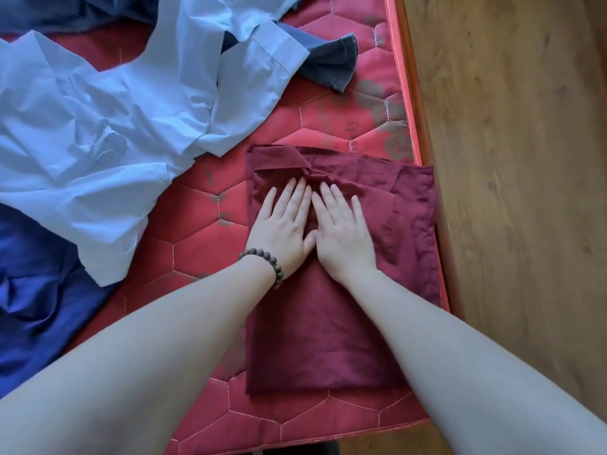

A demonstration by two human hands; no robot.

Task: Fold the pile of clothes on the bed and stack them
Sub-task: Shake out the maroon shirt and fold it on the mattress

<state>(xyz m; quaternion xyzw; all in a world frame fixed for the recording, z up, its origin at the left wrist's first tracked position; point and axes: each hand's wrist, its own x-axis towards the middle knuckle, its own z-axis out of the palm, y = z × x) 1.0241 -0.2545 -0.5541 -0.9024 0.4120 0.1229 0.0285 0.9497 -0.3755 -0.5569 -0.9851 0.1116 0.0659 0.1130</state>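
We saw the left hand [285,224] and right hand [341,233] lying flat, fingers straight, pressing the folded maroon garment [328,330] on the red mattress [203,244]. Light blue shirt [108,126] lay crumpled left of them.

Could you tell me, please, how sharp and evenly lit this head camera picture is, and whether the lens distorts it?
Head view: soft, even light with no glare; faint shadows under both hands on the maroon garment; the right hand is slightly motion-blurred, the left hand crisper; wide-angle bowing curves the mattress edge; forearms look stretched.
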